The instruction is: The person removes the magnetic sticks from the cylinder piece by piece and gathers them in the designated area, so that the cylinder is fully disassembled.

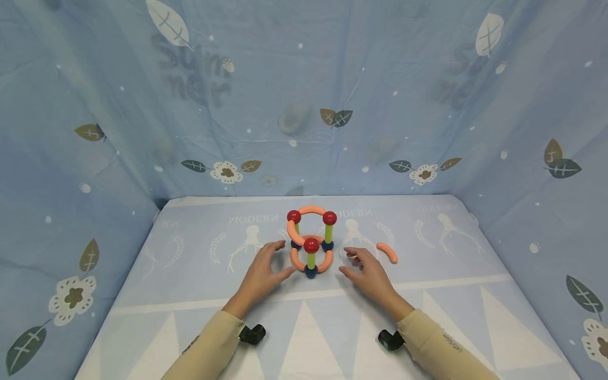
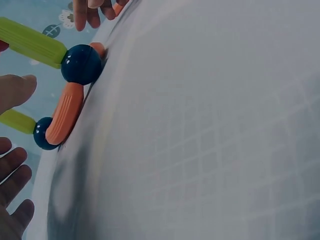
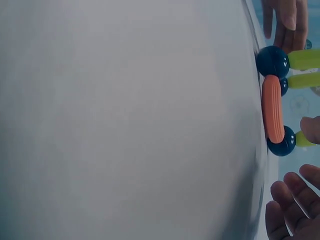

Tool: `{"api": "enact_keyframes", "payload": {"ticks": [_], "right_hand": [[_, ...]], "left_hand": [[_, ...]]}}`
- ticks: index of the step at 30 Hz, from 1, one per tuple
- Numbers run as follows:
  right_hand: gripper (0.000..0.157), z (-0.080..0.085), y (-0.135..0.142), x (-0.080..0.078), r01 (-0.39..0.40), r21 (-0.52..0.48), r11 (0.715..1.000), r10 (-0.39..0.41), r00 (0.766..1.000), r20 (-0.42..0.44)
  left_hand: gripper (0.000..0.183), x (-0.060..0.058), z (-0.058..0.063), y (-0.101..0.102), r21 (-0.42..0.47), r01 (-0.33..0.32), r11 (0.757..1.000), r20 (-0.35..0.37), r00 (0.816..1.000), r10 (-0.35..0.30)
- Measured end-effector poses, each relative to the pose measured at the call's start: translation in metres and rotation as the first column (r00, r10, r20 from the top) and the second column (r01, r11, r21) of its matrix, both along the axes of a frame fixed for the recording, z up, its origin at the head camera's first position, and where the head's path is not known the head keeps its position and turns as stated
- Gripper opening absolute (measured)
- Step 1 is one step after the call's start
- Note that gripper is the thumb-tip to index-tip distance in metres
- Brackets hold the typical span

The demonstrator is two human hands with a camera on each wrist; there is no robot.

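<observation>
A small frame of magnetic balls and rods stands on the table between my hands. Its top has three red balls [image 1: 311,245], its base three dark blue balls [image 1: 311,272], and green upright rods [image 1: 329,234] join them. Orange curved rods [image 2: 68,111] link the base balls; two more curve along the top, at the back and the left. My left hand [image 1: 263,271] is at the frame's left, fingers loosely spread and thumb pointing toward the front base. On the right, my right hand [image 1: 372,274] curves its relaxed fingers toward the frame, a small gap away. Neither hand holds anything.
One loose orange curved rod [image 1: 387,253] lies on the table just beyond the right hand. A patterned light-blue cloth covers the table [image 1: 190,295], and blue curtains [image 1: 294,79] enclose its back and sides. Dark wrist cameras [image 1: 253,334] sit below both cuffs.
</observation>
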State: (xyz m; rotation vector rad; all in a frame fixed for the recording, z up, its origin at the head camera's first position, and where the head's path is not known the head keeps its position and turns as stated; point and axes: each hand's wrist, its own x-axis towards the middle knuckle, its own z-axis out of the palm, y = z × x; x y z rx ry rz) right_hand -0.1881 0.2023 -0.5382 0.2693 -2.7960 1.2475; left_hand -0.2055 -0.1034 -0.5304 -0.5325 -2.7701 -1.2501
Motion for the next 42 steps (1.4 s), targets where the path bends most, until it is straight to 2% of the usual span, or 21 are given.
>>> {"api": "enact_keyframes", "payload": {"ticks": [6, 13, 24, 35, 42], "right_hand": [[0.056, 0.000, -0.009, 0.000, 0.002, -0.005, 1.000, -0.002, 1.000, 0.024], [0.059, -0.004, -0.019, -0.002, 0.023, 0.011, 1.000, -0.024, 0.999, 0.044], [0.078, -0.005, -0.032, -0.011, 0.028, 0.069, 0.997, -0.032, 0.997, 0.063], [0.080, -0.002, -0.041, -0.016, 0.034, 0.105, 0.994, -0.040, 0.997, 0.060], [0.083, -0.003, -0.037, -0.019, 0.006, 0.099, 0.995, -0.012, 0.998, 0.059]], "left_hand": [[0.073, -0.005, -0.006, 0.002, -0.026, -0.012, 1.000, 0.031, 0.999, 0.013], [0.069, -0.013, -0.014, 0.005, -0.051, -0.025, 0.998, 0.009, 1.000, 0.025], [0.075, -0.024, -0.017, 0.008, -0.042, 0.019, 0.999, 0.057, 0.998, -0.017], [0.078, -0.031, -0.017, 0.008, -0.074, 0.052, 0.996, 0.068, 0.997, -0.047], [0.081, -0.031, -0.018, 0.011, -0.062, 0.034, 0.998, 0.075, 0.997, -0.029]]}}
